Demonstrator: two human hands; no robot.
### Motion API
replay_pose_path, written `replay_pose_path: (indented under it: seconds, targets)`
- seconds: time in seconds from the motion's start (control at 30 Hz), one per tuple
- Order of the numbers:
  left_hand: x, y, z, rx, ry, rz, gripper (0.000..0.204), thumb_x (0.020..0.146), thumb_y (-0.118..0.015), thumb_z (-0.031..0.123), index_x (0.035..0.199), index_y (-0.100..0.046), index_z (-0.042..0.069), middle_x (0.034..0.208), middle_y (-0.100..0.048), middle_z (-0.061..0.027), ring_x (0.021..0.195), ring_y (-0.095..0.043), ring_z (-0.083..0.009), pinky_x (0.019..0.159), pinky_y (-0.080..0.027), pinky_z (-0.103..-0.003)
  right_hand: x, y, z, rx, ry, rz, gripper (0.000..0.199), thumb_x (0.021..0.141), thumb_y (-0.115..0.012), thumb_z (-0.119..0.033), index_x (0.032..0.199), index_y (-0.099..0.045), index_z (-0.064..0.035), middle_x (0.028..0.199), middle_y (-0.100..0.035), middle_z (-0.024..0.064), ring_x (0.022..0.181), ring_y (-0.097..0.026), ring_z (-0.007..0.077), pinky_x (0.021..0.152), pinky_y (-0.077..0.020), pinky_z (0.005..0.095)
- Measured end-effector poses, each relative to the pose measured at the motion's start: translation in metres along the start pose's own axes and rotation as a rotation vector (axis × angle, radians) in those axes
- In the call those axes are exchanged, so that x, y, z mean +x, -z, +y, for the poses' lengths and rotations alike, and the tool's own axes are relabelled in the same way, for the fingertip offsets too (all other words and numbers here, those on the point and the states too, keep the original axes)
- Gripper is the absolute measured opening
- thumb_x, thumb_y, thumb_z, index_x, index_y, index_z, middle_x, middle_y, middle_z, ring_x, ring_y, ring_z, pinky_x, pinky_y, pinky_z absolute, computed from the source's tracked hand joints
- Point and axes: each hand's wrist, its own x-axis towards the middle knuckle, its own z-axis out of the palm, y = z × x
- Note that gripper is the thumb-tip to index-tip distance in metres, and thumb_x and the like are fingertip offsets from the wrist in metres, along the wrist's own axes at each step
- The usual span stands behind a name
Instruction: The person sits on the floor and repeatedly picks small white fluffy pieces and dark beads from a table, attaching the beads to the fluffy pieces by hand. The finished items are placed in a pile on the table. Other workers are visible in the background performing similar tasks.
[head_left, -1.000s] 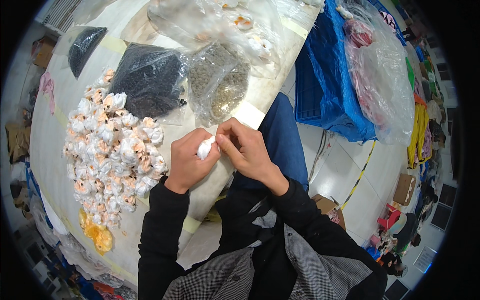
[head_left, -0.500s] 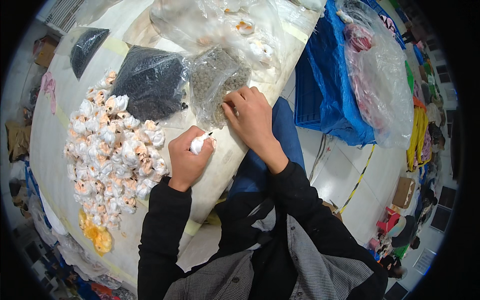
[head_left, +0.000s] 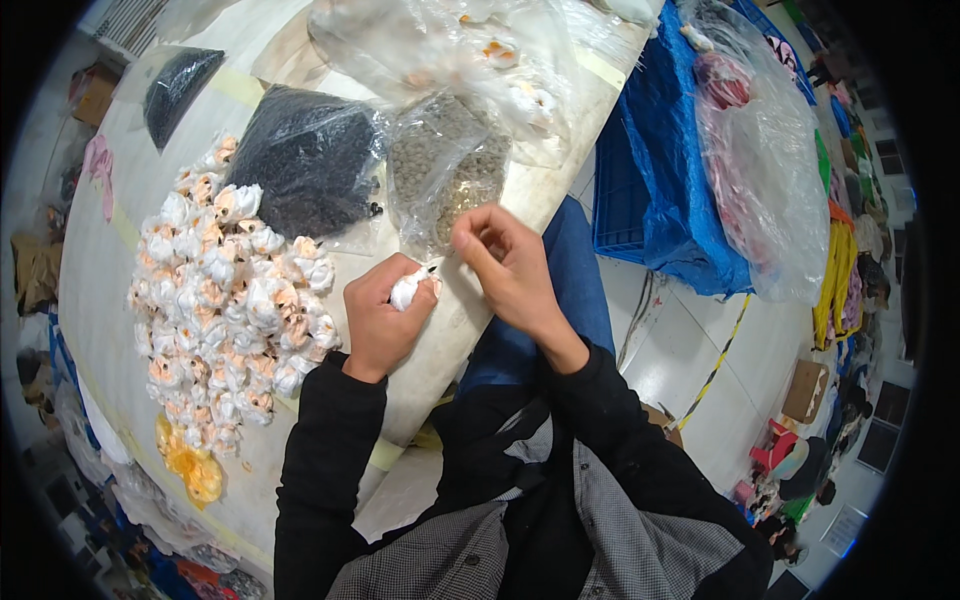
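My left hand (head_left: 378, 325) is closed round a small white and peach plush piece (head_left: 407, 290), from which a thin black tip sticks up. Just right of it, my right hand (head_left: 512, 268) has its thumb and fingertips drawn together; whatever they may pinch is too small to see. Beyond that hand lies an opened clear bag of small grey-brown parts (head_left: 430, 165). To its left is a larger clear bag of small black parts (head_left: 305, 160), a few of them loose beside it. A heap of similar white and peach plush pieces (head_left: 235, 300) spreads over the table's left side.
Yellow-orange pieces (head_left: 188, 462) lie below the heap on the pale table (head_left: 110, 270). A second black-filled bag (head_left: 180, 95) and a large clear bag (head_left: 420, 45) with white pieces are at the back. A blue crate (head_left: 618, 200) with plastic sheeting stands beyond the table's right edge.
My right hand has drawn back from the bag of grey-brown parts and come closer to the left hand. The left hand still grips the plush piece.
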Motion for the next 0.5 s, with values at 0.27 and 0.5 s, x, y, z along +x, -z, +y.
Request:
replay_pose_path:
  seconds: [0.27,0.5]
  targets:
    - [-0.004,0.000,-0.001,-0.031,-0.090,0.023,0.010,0.086,-0.075,0.010,0.088,-0.071,0.001,0.075,-0.068,-0.0095,0.065,-0.065,-0.0183,0.062,-0.050,-0.031,-0.017,-0.008,-0.002,0.413,-0.163,-0.215,0.022,0.105,-0.068,-0.024,0.103,-0.066,-0.0025,0.089,-0.063,-0.0011,0.081,-0.056,0.0075,0.076,-0.0465,0.0235]
    - [-0.004,-0.001,-0.002,-0.039,-0.098,0.045,0.010,0.086,-0.075,0.010,0.087,-0.071,0.002,0.074,-0.068,-0.0093,0.064,-0.065,-0.0189,0.061,-0.050,-0.031,-0.019,-0.009,0.002,0.419,-0.159,-0.215,0.023,0.106,-0.067,-0.026,0.105,-0.066,-0.0030,0.090,-0.063,-0.0021,0.080,-0.054,0.0069,0.074,-0.0463,0.0238]
